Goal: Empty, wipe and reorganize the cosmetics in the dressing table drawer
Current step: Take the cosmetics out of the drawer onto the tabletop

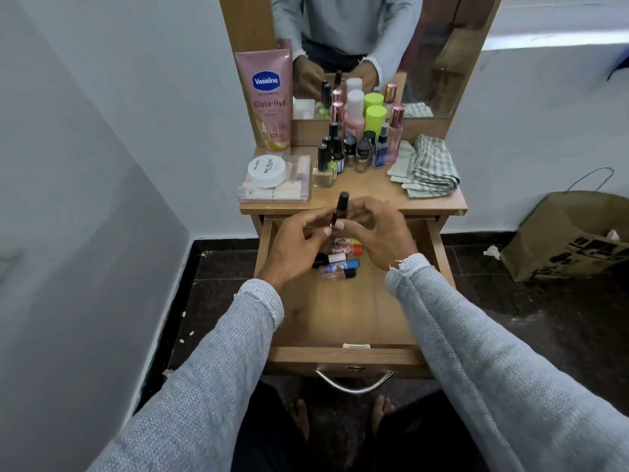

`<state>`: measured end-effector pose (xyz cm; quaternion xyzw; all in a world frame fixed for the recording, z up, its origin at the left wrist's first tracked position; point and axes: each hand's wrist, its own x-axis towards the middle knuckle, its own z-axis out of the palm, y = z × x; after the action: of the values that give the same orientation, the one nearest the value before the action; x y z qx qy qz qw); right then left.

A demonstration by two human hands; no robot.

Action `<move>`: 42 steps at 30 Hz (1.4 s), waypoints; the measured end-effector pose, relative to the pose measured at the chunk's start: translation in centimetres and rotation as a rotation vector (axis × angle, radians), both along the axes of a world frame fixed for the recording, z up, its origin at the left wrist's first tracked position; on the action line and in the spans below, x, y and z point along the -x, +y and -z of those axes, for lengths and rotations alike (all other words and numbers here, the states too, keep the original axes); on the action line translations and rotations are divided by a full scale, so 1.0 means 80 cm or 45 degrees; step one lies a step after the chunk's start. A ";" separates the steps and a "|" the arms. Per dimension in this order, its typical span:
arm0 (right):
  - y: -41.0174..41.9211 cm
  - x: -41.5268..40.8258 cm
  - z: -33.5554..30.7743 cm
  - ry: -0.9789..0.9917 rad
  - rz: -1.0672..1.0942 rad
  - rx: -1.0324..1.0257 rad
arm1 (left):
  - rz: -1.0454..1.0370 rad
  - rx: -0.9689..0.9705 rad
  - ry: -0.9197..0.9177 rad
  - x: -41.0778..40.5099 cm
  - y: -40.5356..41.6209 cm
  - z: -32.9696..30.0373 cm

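Reorganizing stage: my left hand and right hand together pinch a dark lip tube upright above the open drawer, where five small tubes already lie; bottles and cloth remain on the tabletop.

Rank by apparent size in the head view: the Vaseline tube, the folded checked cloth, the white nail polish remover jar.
1. Vaseline tube
2. Folded checked cloth, close to the tube, so that order is unsure
3. White jar, clearly smallest
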<state>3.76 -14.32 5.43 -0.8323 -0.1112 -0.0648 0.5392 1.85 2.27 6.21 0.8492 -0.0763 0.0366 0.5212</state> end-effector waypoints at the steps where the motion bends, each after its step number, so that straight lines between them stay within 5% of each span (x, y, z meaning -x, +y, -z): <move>1: -0.002 -0.007 -0.005 -0.040 0.037 0.018 | -0.022 -0.017 -0.004 -0.001 0.001 0.001; 9: -0.002 -0.079 -0.029 -0.105 0.354 0.151 | 0.004 -0.616 0.090 0.007 0.007 0.059; 16: 0.012 -0.093 -0.021 -0.122 0.421 0.211 | 0.039 -0.757 0.137 0.004 0.009 0.079; 36: 0.002 -0.029 0.010 -0.378 0.444 0.080 | 0.015 -0.892 0.115 -0.012 0.011 0.091; 42: -0.001 0.015 0.011 -0.187 0.420 -0.021 | -0.072 -0.595 0.212 -0.014 0.019 0.084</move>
<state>2.58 -14.42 4.55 -0.8279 -0.0120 -0.2139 0.5184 2.98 3.77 -0.52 0.9486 -0.0158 -0.0376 0.3139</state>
